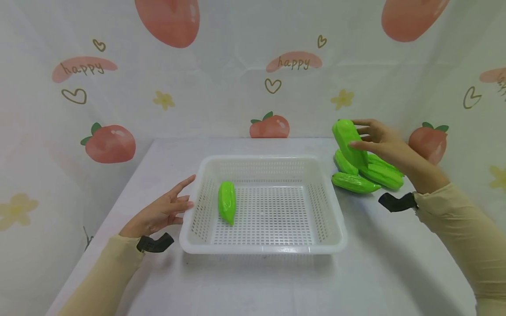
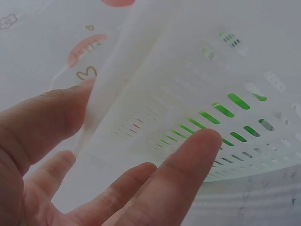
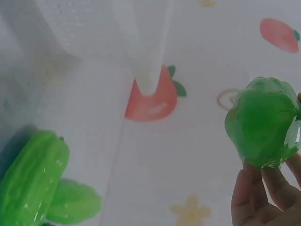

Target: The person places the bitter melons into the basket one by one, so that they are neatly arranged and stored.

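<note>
My right hand (image 1: pixel 381 139) grips a bright green bitter melon (image 1: pixel 348 142), raised over a small pile of others at the table's right. In the right wrist view the held bitter melon (image 3: pixel 261 122) shows its blunt, glossy end above the fingers (image 3: pixel 247 195). Spread, fairly straight fingers of my left hand (image 1: pixel 164 210) touch the left side of a white plastic basket (image 1: pixel 262 249). The left wrist view has the fingertips (image 2: pixel 207 139) against its slotted outer wall (image 2: pixel 188 94). One bitter melon (image 1: pixel 227 202) lies lengthwise inside the basket, toward its left.
Several bitter melons (image 1: pixel 356 183) lie heaped on the white table (image 1: pixel 253 285), right of the basket. A pale curtain (image 1: pixel 221 79) printed with peaches and the word happy hangs behind the table. A black strap mount (image 1: pixel 397 202) sticks out from the right wrist.
</note>
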A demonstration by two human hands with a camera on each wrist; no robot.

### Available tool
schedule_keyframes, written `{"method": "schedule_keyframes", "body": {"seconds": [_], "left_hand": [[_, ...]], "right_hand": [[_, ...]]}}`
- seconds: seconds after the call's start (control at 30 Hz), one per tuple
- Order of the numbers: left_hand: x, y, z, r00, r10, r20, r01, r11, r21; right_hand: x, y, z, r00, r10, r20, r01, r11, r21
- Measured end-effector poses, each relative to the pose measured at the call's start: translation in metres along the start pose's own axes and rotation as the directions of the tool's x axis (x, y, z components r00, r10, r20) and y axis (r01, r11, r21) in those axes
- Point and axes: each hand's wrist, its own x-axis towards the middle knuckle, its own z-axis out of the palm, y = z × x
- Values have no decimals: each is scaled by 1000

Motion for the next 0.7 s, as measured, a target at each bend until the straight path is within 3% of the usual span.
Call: {"method": "schedule_keyframes", "body": {"seconds": [0.37, 0.7], "left_hand": [[-1, 1, 1, 1000, 7, 4, -7, 1000, 8], [-1, 0, 0, 1000, 4, 6, -4, 1000, 3]], "right_hand": [[24, -35, 39, 989, -97, 116, 85, 990, 110], [43, -53, 81, 959, -165, 232, 103, 960, 259]]}}
